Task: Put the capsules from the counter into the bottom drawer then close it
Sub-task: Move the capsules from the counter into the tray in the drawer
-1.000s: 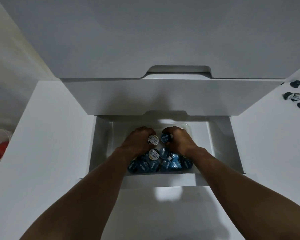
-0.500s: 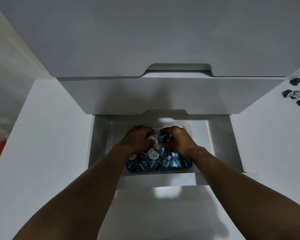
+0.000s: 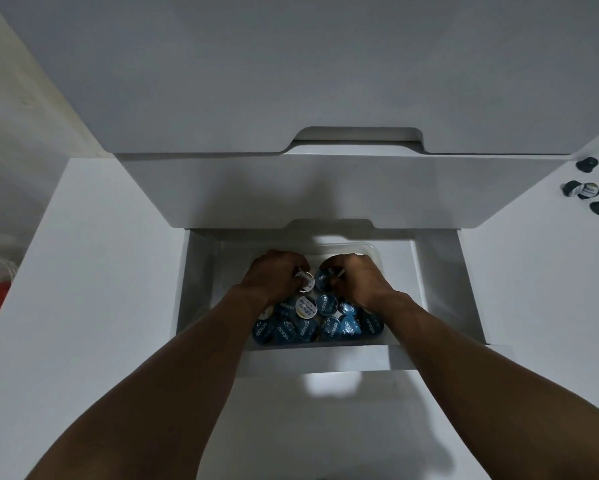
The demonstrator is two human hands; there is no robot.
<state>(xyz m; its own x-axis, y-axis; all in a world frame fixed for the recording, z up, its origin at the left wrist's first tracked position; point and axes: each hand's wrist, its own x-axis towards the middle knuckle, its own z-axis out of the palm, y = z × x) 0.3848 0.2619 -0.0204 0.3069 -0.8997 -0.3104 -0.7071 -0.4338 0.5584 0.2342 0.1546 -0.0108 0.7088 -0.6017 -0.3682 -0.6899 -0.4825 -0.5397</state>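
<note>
Mid-frame, the left hand curls round a white-lidded capsule and the right hand round a blue capsule. Both are held low over the clear tub in the open bottom drawer, likely so the capsules land gently. Other capsules lie at the right edge.

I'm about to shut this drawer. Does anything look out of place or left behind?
Yes: a few loose capsules lie on the counter at far right, outside the drawer. In the clear tub the rest sit jumbled, none spilled. The left hand and right hand each grip one capsule.

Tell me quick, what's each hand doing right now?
Left hand: grips a white-lidded capsule.
Right hand: grips a blue-lidded capsule.
</note>
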